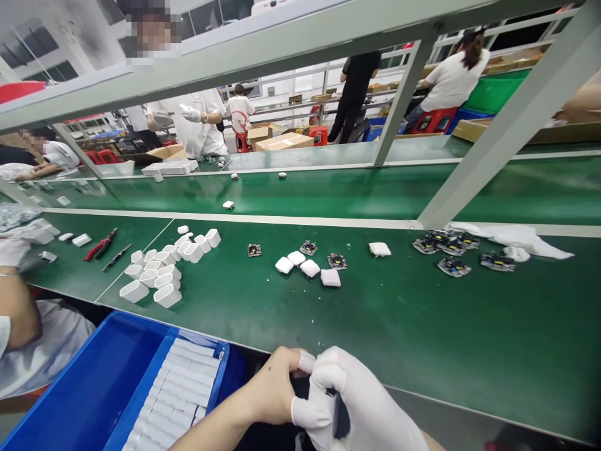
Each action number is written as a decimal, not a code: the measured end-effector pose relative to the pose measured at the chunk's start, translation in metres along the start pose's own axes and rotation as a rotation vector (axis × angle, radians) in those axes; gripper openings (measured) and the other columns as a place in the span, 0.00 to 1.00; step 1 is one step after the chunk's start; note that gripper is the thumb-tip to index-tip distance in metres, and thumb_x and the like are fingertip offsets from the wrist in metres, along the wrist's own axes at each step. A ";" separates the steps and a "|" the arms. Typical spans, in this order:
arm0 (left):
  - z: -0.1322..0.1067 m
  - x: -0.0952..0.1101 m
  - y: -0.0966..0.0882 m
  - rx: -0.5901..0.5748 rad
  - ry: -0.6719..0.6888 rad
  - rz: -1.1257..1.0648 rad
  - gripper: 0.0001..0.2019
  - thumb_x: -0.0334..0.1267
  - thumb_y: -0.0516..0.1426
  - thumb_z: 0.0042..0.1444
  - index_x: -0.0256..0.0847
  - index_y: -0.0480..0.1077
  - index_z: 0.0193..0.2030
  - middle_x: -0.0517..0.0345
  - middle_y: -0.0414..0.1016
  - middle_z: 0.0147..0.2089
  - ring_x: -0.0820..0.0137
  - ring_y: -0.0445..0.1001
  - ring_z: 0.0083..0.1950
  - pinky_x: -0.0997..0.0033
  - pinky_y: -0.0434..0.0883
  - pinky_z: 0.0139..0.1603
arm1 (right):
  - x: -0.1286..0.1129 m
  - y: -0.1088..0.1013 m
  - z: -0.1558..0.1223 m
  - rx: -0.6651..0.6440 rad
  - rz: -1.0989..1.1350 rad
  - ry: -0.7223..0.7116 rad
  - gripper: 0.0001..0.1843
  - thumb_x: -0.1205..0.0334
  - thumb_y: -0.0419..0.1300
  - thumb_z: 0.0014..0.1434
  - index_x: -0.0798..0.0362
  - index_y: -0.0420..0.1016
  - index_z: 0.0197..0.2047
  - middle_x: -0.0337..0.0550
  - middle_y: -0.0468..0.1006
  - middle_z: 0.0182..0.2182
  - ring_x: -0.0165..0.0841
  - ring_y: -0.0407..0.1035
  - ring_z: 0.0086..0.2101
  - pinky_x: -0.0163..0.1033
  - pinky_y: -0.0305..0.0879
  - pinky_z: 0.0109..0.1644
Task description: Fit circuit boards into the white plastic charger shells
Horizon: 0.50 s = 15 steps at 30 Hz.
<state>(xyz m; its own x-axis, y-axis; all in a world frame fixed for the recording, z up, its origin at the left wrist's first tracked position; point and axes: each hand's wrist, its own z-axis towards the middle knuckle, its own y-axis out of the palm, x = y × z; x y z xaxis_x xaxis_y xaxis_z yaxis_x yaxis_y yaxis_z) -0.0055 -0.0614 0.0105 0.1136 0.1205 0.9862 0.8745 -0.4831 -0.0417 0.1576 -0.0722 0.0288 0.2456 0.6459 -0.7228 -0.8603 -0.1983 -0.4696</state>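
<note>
My left hand [277,388], bare but for white covers on its fingertips, meets my right hand [357,401] at the bench's front edge. The right one wears a white glove. Both have their fingers closed and pressed together; whatever is between them is hidden. Beyond them on the green surface lie several white square covers [310,268], with small circuit boards [337,260] beside them. Open white plastic housings [168,294] stand grouped to the left. More circuit boards [453,267] are piled at the right, near a crumpled white cloth or glove [521,238].
A blue bin [117,319] with rows of white pieces sits at lower left. Red-handled pliers [101,245] and a thin tool [116,257] lie on the bench. A slanted metal post [507,119] rises at right. A co-worker's arm [19,307] is at left; other people work behind.
</note>
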 end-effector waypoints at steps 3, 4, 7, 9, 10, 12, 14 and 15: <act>0.005 -0.002 0.007 0.143 -0.173 -0.301 0.24 0.55 0.69 0.35 0.31 0.73 0.25 0.61 0.66 0.24 0.76 0.62 0.29 0.77 0.60 0.30 | 0.015 0.003 -0.003 0.006 0.273 0.252 0.09 0.68 0.59 0.53 0.50 0.64 0.37 0.40 0.69 0.33 0.34 0.68 0.32 0.38 0.67 0.37; 0.006 -0.001 0.007 0.189 -0.250 -0.438 0.25 0.57 0.67 0.37 0.32 0.72 0.26 0.61 0.65 0.24 0.78 0.60 0.27 0.79 0.57 0.27 | 0.021 0.002 -0.002 0.016 0.422 0.343 0.15 0.64 0.61 0.53 0.50 0.64 0.44 0.43 0.71 0.38 0.36 0.70 0.37 0.41 0.68 0.42; 0.012 0.003 0.005 0.178 -0.499 -0.883 0.26 0.58 0.65 0.42 0.34 0.71 0.33 0.63 0.64 0.25 0.83 0.53 0.21 0.84 0.46 0.19 | 0.037 -0.002 0.002 0.016 0.771 0.542 0.28 0.52 0.63 0.55 0.51 0.62 0.55 0.51 0.73 0.48 0.43 0.70 0.46 0.45 0.67 0.50; 0.014 0.006 0.003 0.117 -0.601 -1.093 0.24 0.55 0.65 0.47 0.34 0.69 0.36 0.64 0.64 0.26 0.84 0.53 0.20 0.86 0.45 0.17 | 0.041 -0.005 0.007 -0.012 0.810 0.590 0.26 0.47 0.63 0.56 0.53 0.67 0.52 0.51 0.75 0.46 0.43 0.70 0.46 0.45 0.67 0.51; 0.015 0.007 0.003 0.099 -0.624 -1.167 0.22 0.54 0.64 0.50 0.34 0.69 0.37 0.63 0.64 0.26 0.84 0.54 0.19 0.87 0.45 0.16 | 0.042 -0.005 0.009 -0.015 0.791 0.595 0.25 0.45 0.63 0.56 0.53 0.70 0.50 0.51 0.76 0.45 0.44 0.70 0.46 0.45 0.67 0.51; 0.016 0.009 0.004 0.088 -0.645 -1.265 0.20 0.53 0.60 0.55 0.35 0.68 0.39 0.62 0.64 0.27 0.83 0.56 0.20 0.88 0.46 0.16 | 0.041 -0.005 0.013 0.003 0.744 0.596 0.23 0.44 0.62 0.57 0.53 0.73 0.47 0.49 0.77 0.44 0.44 0.70 0.45 0.44 0.67 0.50; 0.017 0.010 0.006 0.090 -0.649 -1.309 0.19 0.53 0.58 0.57 0.36 0.67 0.39 0.61 0.64 0.28 0.82 0.57 0.21 0.89 0.47 0.16 | 0.040 -0.003 0.015 0.022 0.711 0.607 0.21 0.44 0.61 0.58 0.53 0.74 0.45 0.48 0.78 0.42 0.43 0.71 0.44 0.44 0.67 0.49; 0.017 0.010 0.007 0.088 -0.649 -1.309 0.19 0.54 0.59 0.57 0.36 0.67 0.38 0.61 0.64 0.28 0.82 0.57 0.21 0.89 0.46 0.16 | 0.039 -0.002 0.015 0.027 0.699 0.608 0.21 0.45 0.60 0.59 0.53 0.75 0.45 0.48 0.78 0.42 0.43 0.71 0.44 0.44 0.68 0.49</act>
<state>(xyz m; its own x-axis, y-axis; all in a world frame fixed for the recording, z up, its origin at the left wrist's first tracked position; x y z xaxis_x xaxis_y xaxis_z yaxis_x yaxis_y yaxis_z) 0.0101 -0.0493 0.0170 -0.6004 0.7953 0.0835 0.5406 0.3268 0.7752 0.1622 -0.0352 0.0091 -0.1481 -0.1134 -0.9825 -0.9095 -0.3746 0.1803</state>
